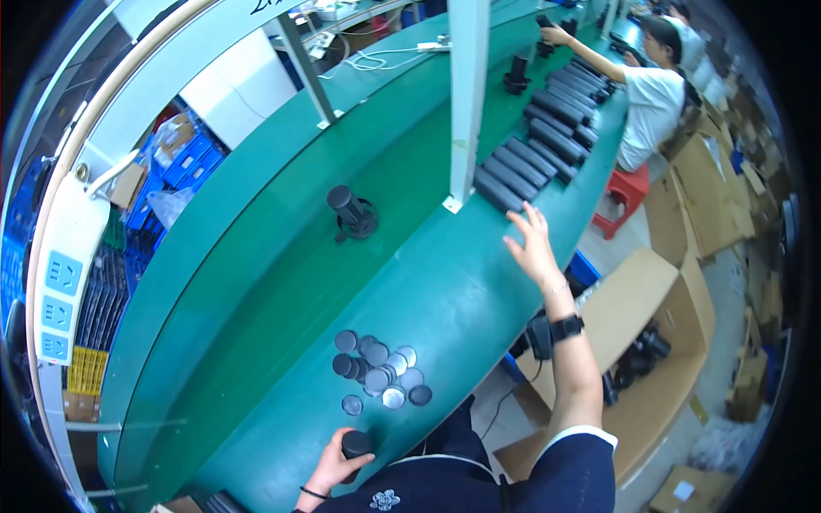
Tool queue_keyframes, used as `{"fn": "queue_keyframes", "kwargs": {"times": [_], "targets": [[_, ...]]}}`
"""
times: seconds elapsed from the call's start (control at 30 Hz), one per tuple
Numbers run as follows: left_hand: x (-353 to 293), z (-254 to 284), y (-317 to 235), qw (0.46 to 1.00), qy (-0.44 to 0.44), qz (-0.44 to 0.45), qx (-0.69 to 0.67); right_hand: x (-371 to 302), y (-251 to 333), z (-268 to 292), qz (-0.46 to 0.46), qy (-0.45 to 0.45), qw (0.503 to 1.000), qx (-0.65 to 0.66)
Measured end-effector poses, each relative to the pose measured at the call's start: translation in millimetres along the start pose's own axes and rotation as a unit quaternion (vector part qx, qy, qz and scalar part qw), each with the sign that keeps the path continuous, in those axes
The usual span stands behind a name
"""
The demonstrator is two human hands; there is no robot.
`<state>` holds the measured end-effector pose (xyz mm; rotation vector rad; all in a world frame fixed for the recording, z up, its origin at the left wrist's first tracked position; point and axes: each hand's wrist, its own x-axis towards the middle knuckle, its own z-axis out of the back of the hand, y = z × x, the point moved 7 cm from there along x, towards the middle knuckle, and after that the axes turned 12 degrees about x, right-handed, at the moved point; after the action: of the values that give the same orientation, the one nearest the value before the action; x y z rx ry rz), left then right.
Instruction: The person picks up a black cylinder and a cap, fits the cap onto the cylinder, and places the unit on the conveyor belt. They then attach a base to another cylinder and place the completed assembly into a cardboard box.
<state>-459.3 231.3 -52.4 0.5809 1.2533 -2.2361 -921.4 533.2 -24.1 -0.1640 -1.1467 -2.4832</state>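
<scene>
Near the bench's front edge, my left hand (335, 464) is closed around a black cylinder (357, 443), seen mostly from its round end. My right hand (534, 245) reaches out to the right with its fingers spread and nothing in them. Its fingertips are at the near end of a row of black tubes (510, 175) lying side by side; I cannot tell whether they touch. Between my hands, a loose pile of round discs (376, 380), some black and some silvery, lies on the green bench top (453, 274).
A black cylindrical part with a wider base (351, 214) stands on the sunken green strip behind. A white post (466, 103) rises from the bench. To the right, an open cardboard box (658, 359) holds black parts. Farther along, a co-worker (654, 94) reaches over the bench.
</scene>
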Motion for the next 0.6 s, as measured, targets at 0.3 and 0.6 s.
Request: {"fn": "queue_keyframes", "kwargs": {"times": [0.3, 0.6], "targets": [[22.5, -27.2, -19.4, 0.964, 0.157, -0.067, -0.203, -354.7, 60.9, 145.4, -0.341, 0.207, 0.913, 0.085], [13.0, -133.3, -78.0, 0.962, 0.255, -0.072, -0.064, -464.2, -95.5, 323.8, -0.469, 0.007, 0.875, -0.120]]}}
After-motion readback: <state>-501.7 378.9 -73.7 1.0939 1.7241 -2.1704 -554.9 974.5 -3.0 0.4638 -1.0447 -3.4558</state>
